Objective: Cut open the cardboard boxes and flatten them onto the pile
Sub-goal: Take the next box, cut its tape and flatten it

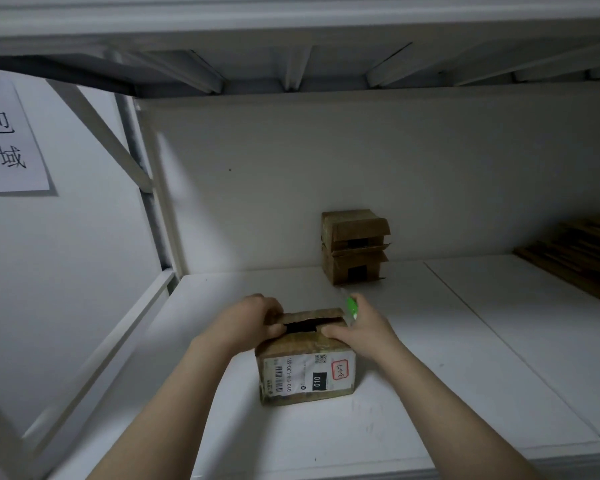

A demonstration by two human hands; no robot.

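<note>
A small brown cardboard box [305,370] with a white shipping label on its near side stands on the white shelf [413,375]. Its top flaps are parted, showing a dark gap. My left hand [253,317] grips the far left flap edge, fingers curled over it and thumb at the gap. My right hand [359,325] holds a green-handled cutter [351,305] pointing away from me, while its thumb presses on the near flap. A pile of flattened cardboard [579,258] lies at the shelf's far right.
Two more small boxes [355,245] are stacked against the back wall behind the one I hold. A paper sign [4,133] hangs on the left wall. White shelf posts and a diagonal brace stand at the left; another shelf is overhead.
</note>
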